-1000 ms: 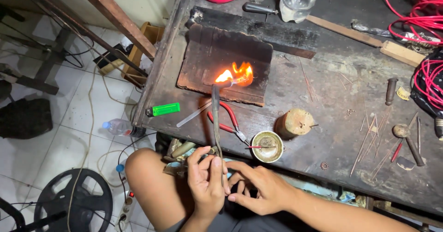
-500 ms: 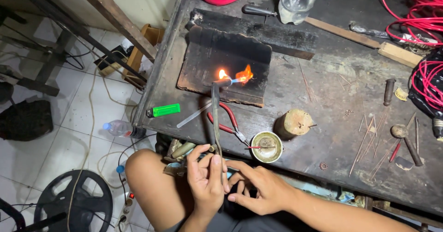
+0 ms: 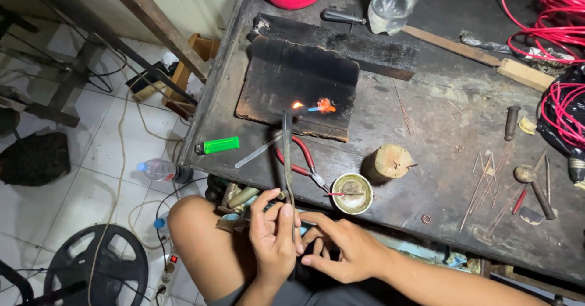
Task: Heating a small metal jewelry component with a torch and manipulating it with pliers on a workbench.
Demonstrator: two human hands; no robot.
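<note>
Metal torch [image 3: 286, 154] in left hand [image 3: 274, 236], at bench edge [image 3: 210, 99].

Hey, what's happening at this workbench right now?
A person sits at a dark, scorched workbench. Their left hand holds a thin metal torch pipe that points at a charred black block, where a small orange flame burns. The right hand rests against the left one. Red-handled pliers and a green lighter lie nearby.

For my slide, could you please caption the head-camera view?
Left hand holds a thin torch flaming over a charred board; right hand beside it.
</note>
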